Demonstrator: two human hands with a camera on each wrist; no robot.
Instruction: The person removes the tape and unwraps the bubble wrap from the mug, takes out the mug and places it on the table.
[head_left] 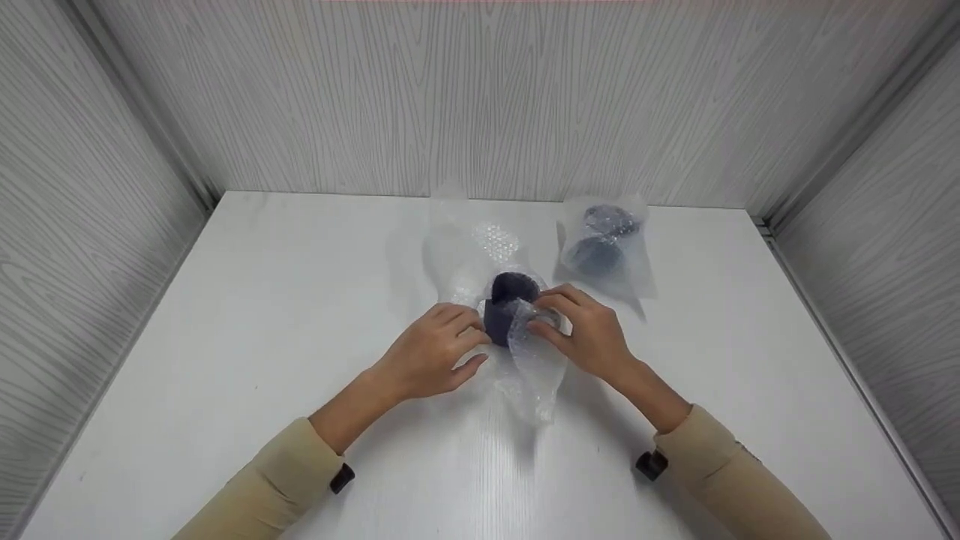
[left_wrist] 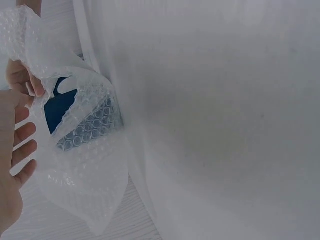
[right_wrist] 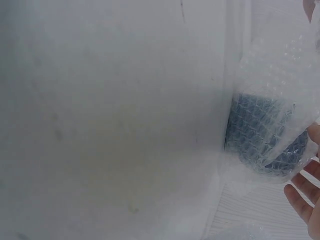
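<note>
A dark blue, cup-like object point(head_left: 499, 324) lies at the middle of the table, partly covered by clear bubble wrap point(head_left: 536, 367). My right hand point(head_left: 592, 330) pinches a fold of the wrap between thumb and fingers, at the object's right side. On the other side, my left hand point(head_left: 435, 349) has its fingers loosely bent, fingertips right at the object's left edge. The left wrist view shows the blue surface point(left_wrist: 59, 111) bare in one part and under bubbles in another. In the right wrist view the wrapped side point(right_wrist: 257, 127) lies beside the right fingers.
A second bubble-wrapped bundle point(head_left: 600, 255) with dark contents lies at the back right of the white table point(head_left: 300, 270). A loose stretch of bubble wrap point(head_left: 450, 255) extends toward the back wall point(head_left: 360, 97). Side walls stand left and right.
</note>
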